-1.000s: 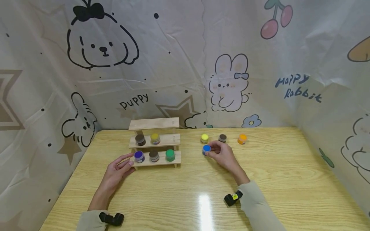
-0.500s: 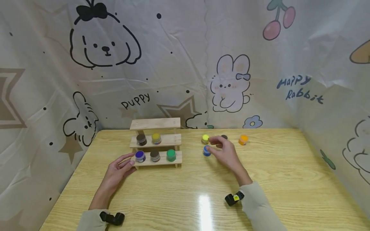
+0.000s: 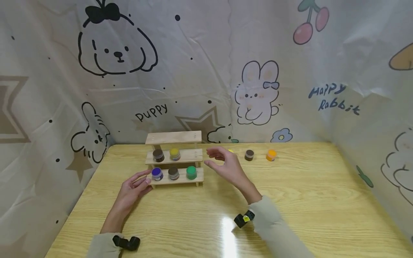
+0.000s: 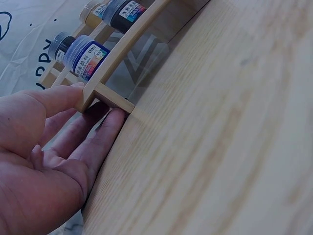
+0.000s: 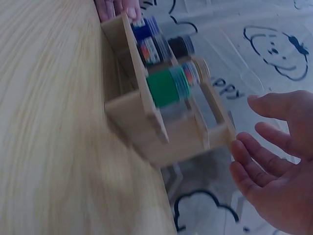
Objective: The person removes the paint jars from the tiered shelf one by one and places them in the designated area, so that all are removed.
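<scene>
A three-tier wooden display rack [image 3: 174, 137] stands at the back of the table. My left hand [image 3: 127, 195] grips its lower left end, thumb on the board's end and fingers against the leg below. On the bottom tier are paint jars: purple [image 3: 157, 174], dark brown [image 3: 173, 173] and green [image 3: 191, 172]. The middle tier bears a blackish jar [image 3: 158, 155] and a dark yellow jar [image 3: 175, 154]. Just right of the rack, my right hand [image 3: 227, 168] holds nothing, its thumb and fingers apart. The blue jar is hidden behind this hand.
Right of the rack, a bright yellow jar [image 3: 230, 151] shows barely past the right hand. Farther right stand a dark-lidded jar [image 3: 249, 155] and an orange jar [image 3: 271, 154]. A printed cloth [image 3: 200, 82] hangs behind the wooden table [image 3: 306, 193].
My right hand has let go of the blue jar and moved left, up to the rack's right side. The left hand keeps its hold on the rack.
</scene>
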Available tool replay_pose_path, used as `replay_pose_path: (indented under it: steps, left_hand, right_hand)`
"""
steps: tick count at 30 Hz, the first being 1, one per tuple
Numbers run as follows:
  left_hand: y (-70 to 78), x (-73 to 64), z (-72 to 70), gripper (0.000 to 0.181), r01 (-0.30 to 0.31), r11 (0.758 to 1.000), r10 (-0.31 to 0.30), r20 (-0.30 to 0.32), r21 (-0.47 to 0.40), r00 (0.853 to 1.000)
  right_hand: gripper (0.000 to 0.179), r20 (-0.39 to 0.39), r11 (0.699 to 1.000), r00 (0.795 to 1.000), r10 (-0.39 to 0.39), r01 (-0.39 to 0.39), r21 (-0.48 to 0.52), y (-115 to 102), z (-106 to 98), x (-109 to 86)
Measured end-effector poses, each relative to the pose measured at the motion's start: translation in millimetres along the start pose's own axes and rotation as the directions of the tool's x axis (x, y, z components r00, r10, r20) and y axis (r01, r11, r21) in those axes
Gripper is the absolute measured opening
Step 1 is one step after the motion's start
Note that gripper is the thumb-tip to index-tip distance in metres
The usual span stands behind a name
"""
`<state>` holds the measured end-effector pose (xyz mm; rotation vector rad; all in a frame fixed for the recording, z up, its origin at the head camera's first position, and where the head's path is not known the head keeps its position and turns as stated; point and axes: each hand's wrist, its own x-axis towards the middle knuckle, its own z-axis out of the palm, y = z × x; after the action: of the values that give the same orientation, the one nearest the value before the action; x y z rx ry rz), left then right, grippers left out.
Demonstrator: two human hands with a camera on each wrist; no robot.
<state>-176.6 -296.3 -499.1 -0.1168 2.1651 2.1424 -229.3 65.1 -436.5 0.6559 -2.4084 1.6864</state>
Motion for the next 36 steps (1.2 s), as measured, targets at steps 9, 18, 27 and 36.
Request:
replay_pose_path:
  steps: [9, 18, 27, 36]
  left_hand:
    - [-1.3, -0.4, 0.2, 0.054, -0.001, 1.0, 0.001, -0.007, 0.014, 1.0]
    - [-0.7, -1.3, 1.9, 0.055, -0.005, 1.0, 0.005, 0.002, -0.019, 1.0]
    - [-0.3, -0.8, 2.4, 0.054, -0.011, 1.0, 0.012, 0.003, -0.017, 1.0]
    - [-1.5, -1.0, 2.6, 0.054, -0.014, 1.0, 0.014, 0.003, -0.019, 1.0]
  right_hand:
    - [0.037, 0.071, 0.998, 0.996, -0.049, 0.046, 0.043, -11, 37, 24.8]
    - [0.04, 0.102, 0.999, 0.994, -0.042, 0.044, -0.014, -17, 64, 43.8]
    - [0.04, 0.087, 0.995, 0.996, -0.006, 0.014, -0.096, -17, 82, 53.9]
    - [0.037, 0.082, 0.988, 0.996, 0.035, -0.022, -0.15, -21, 89, 57.5]
